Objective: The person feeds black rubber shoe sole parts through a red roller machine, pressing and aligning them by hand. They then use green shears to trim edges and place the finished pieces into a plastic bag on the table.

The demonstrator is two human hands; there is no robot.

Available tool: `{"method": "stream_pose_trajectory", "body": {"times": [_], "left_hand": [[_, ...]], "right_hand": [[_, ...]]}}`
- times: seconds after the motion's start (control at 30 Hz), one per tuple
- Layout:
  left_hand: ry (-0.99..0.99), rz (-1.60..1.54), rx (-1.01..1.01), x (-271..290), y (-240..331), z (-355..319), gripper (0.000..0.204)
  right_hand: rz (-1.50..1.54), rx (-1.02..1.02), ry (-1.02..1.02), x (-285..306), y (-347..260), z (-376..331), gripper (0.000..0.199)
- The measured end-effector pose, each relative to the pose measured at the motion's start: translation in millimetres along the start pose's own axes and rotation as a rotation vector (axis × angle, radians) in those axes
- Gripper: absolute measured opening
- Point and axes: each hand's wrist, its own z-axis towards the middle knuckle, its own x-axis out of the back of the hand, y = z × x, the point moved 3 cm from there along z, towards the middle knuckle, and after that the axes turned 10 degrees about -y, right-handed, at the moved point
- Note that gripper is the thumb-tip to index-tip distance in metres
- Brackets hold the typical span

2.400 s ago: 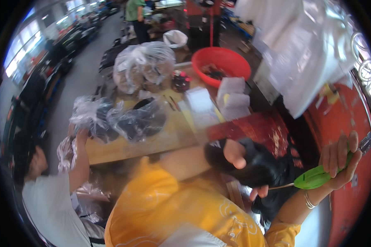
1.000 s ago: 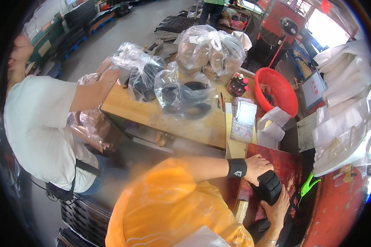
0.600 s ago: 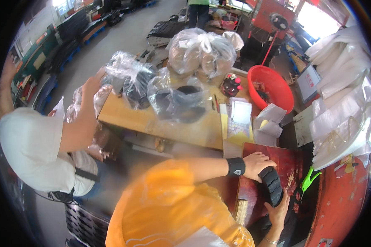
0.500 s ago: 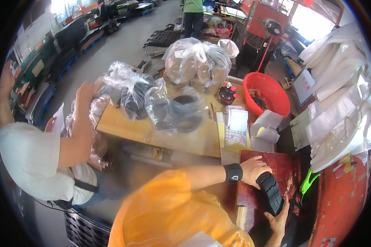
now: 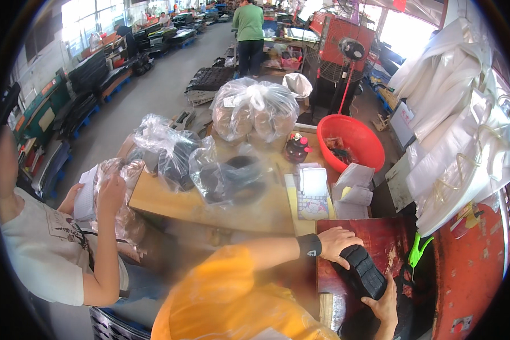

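Observation:
A black, padded-looking strip with raised segments lies slantwise over the dark red board at the lower right. My left hand, with a black band on its wrist, grips the far end of it, thumb along the near-left side. Around the near end curl the thumb and fingers of my right hand. What lies beneath the strip is hidden. A bright green clamp-like tool sits just right of the board.
Left of me a person in a white shirt holds a paper pad. Ahead is a wooden table with plastic-bagged goods, a dark bottle and papers. Beyond stand a red basin and a fan.
My view has tilted upward, showing more of the far room. My left hand's thumb now lies along the strip's side. The person on the left has turned and lowered an arm near the pad.

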Motion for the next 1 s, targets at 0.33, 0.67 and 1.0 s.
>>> {"method": "stream_pose_trajectory", "body": {"times": [0.33, 0.67, 1.0], "left_hand": [[0.027, 0.068, 0.005, 16.7, 21.5, -10.1, 0.077], [0.489, 0.36, -0.147, 227.1, 31.8, -80.4, 0.096], [0.746, -0.114, 0.881, 199.0, -167.5, -315.9, 0.05]], "right_hand": [[-0.096, 0.246, -0.025, -5.6, -77.0, 51.4, 0.074], [0.54, 0.591, 0.035, 10.8, -190.7, 138.7, 0.071], [1.166, 0.802, -0.169, -9.9, -283.6, 252.7, 0.073]]}}
